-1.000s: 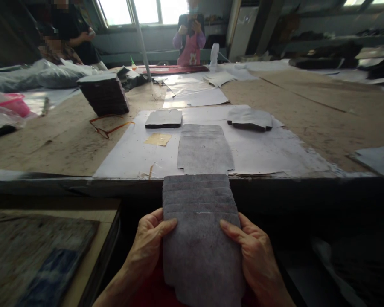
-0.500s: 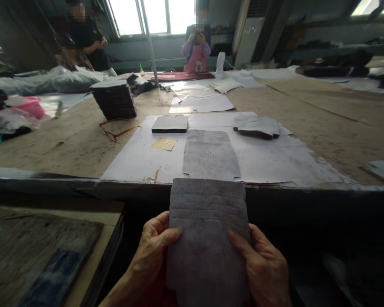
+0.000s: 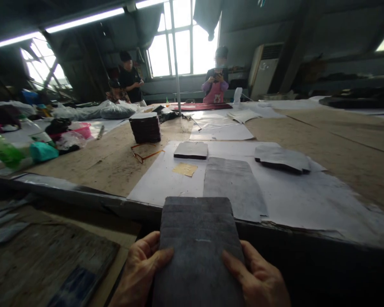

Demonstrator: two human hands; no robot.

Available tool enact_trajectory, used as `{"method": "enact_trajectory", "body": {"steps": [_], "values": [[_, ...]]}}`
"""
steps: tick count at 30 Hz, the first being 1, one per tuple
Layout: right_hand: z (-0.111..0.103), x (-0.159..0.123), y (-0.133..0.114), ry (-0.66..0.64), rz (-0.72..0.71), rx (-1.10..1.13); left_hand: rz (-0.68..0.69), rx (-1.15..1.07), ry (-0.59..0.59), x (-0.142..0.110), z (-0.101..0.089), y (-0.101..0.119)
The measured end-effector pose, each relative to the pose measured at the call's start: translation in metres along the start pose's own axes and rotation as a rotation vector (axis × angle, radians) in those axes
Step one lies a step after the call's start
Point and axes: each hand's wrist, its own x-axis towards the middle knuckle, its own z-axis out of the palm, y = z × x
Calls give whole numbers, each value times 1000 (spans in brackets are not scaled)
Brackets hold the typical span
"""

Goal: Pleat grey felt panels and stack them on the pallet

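The table (image 3: 112,164) bears a pink basin (image 3: 85,129), contents unclear — both hands (image 3: 140,265) (image 3: 259,273) pinch grey sheets (image 3: 196,256).

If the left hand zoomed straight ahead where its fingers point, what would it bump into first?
Apart from the grey sheets it holds, the left hand would probably meet the worktable's front edge first. Heights are hard to judge, so it might pass over instead.

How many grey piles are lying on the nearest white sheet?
3: a fanned pile at the front edge, a flat stack back left, an irregular stack right. The held pieces might hide more.
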Motion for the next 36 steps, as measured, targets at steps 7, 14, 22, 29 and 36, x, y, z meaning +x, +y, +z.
{"method": "enact_trajectory", "body": {"steps": [7,14,22,29,36], "values": [[50,50,-41,-105,-203,-249,75,92,142,38,-24,58],[86,98,-71,-28,-221,-562,59,184,248,99,-38,90],[101,135,-72,67,-251,-821,18,404,322,144,-30,112],[98,133,-75,348,-925,-1287,520,1411,565,148,-28,101],[113,154,-66,2,-952,-1309,712,1826,33,162,-26,93]]}}
